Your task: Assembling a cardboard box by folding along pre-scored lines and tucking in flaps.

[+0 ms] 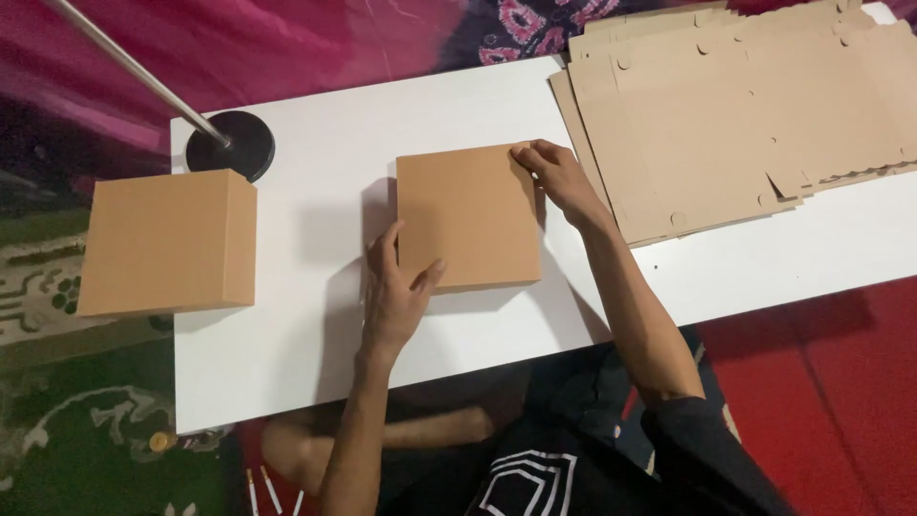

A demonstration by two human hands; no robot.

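Observation:
A closed brown cardboard box (468, 215) lies flat in the middle of a white table (315, 325). My left hand (394, 296) grips its near left corner, thumb on top of the lid. My right hand (557, 177) presses with its fingertips on the far right corner of the same box. A stack of flat, unfolded cardboard blanks (745, 105) lies at the far right, just beyond my right hand.
A pile of finished brown boxes (170, 239) stands on the table's left edge. Behind it is a black round stand base (232, 143) with a metal pole (134, 72) slanting up left. Red and patterned fabric surrounds the table; my crossed legs are under its near edge.

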